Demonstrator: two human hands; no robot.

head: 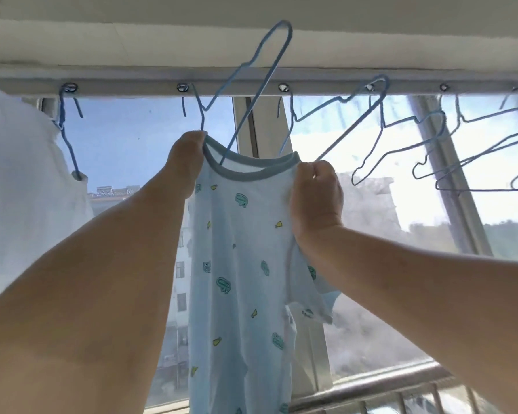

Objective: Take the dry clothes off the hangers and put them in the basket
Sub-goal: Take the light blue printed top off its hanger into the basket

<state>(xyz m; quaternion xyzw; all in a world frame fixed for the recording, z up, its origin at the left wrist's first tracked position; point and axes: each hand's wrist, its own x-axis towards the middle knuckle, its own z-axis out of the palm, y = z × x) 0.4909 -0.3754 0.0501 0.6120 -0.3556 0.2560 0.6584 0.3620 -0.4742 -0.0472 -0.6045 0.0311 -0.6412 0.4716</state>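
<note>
Centre of frame, under the grey metal drying rail w/ eyelet holes (326, 85): pale blue child's T-shirt w/ grey-blue collar band and small teal and yellow prints (237, 264) hangs long, running off the bottom edge. Left hand (186, 162) pinches the collar at its left end, fingers curled round the band. Right hand (316, 195) is clenched on the shirt's right shoulder, just under the collar, fabric bunched in the fist. Blue wire hanger (260, 82) sits tilted, hook up above the rail in upper centre, one leg slanting down into the neck opening; its other end is near a hook at the rail. Upper right: several bare blue wire hangers (425, 138) hooked in the eyelets, overlapping. Left edge: white cloth garment (21, 180) on another blue hanger. Behind: window glass w/ sky and buildings; grey metal railing (386, 383) lower right. Basket not in view.
</note>
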